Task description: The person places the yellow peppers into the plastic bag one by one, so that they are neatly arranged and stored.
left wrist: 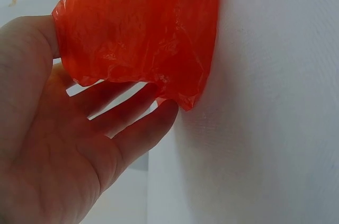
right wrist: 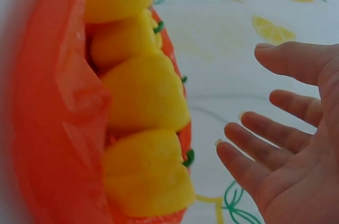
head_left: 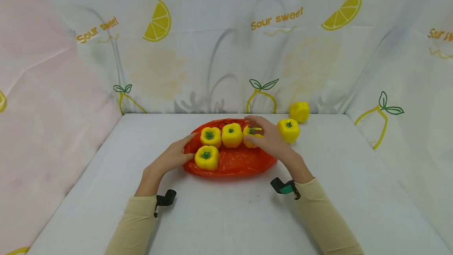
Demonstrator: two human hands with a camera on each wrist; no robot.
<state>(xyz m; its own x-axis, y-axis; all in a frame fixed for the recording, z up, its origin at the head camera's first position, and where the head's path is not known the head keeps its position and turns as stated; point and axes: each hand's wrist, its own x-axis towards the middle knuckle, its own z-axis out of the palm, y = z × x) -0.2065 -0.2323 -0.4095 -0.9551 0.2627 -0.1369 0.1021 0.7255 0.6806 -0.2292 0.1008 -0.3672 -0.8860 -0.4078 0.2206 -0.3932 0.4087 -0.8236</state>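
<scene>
The red plastic bag [head_left: 244, 162] lies on the counter [head_left: 230, 215], its mouth spread upward around four yellow bell peppers [head_left: 232, 136]: three in a row along the far side, one nearer me at the left. Its film looks thin, slack and slippery, so I judge it light and apt to slide or crumple under a tug; the rim seems the place to hold, thumb on one side, fingers on the other. The peppers look firm, smooth and slick, better cupped round their lobed sides than trusted to those stubby green stems. My left grip [head_left: 170, 156] touches the bag's left side, fingers apart and gently bent, thumb well away from them. My right grip [head_left: 270, 139] hangs spread, holding nothing, over the right end of the row. Outside the bag, to the right, sit a nearer pepper [head_left: 288, 130], stem upward, and a farther pepper [head_left: 299, 112] whose stem I can't see. Beyond them hangs a pale, softly creased backdrop [head_left: 209, 62] with lemon prints; the counter looks white and matte.
</scene>
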